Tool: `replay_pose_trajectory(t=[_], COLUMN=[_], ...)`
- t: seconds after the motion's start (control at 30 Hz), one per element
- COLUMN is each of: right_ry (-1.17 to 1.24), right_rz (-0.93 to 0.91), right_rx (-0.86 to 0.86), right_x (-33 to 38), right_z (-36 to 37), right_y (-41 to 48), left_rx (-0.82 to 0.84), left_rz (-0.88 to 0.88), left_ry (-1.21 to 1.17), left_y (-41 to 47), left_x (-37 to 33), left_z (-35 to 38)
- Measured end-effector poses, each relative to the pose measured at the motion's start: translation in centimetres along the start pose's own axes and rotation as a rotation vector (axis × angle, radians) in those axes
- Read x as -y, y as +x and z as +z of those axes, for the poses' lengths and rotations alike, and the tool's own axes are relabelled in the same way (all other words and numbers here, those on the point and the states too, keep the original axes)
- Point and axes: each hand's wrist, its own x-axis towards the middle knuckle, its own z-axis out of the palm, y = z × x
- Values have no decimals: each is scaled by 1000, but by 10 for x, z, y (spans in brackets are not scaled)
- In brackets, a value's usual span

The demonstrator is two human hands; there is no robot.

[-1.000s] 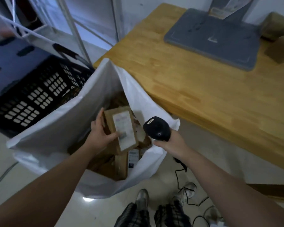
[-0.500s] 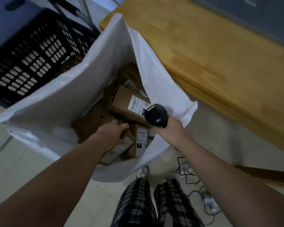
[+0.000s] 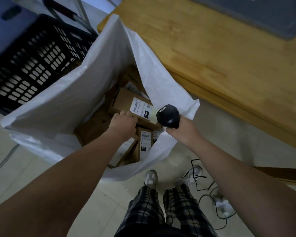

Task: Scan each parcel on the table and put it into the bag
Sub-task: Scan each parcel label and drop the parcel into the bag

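A white plastic bag [image 3: 72, 93] stands open on the floor beside the wooden table [image 3: 220, 62]. Several brown cardboard parcels with white labels lie inside it. My left hand [image 3: 123, 124] is down in the bag, palm down, its fingertips touching the edge of a labelled parcel [image 3: 123, 100]. A flat parcel [image 3: 125, 149] lies loose under my left wrist. My right hand [image 3: 184, 132] holds a black barcode scanner [image 3: 168, 116] over the bag's right rim.
A black perforated crate [image 3: 32, 62] sits on the floor left of the bag. A grey stand base [image 3: 263, 16] rests on the table at top right. The scanner's black cable [image 3: 203, 185] trails over the floor by my feet.
My left hand carried a parcel down into the bag and let it go; the parcel now lies under my wrist. My view tilted down toward the bag. The scanner hand barely moved.
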Motion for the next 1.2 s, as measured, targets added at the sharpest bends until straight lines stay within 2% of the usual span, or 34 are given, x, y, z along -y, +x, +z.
replay_pose_trajectory(t=[0.27,0.53,0.9,1.2], right_ry=[93,165,325,500], right_rz=[47,82,211,245], right_rx=[-156,-325,-625,-664], right_x=[-6,-42,-139,-194], right_z=[-60,-159,-356,-499], right_y=[-7,-12,-20,4], left_rx=[-253,-283,-395,-440], left_rz=[157,275,475,530], left_ry=[-21,93,224,194], left_y=[25,61,153,225], left_x=[-42,-107,-293,-409], left_z=[-74,-160,-296,-379])
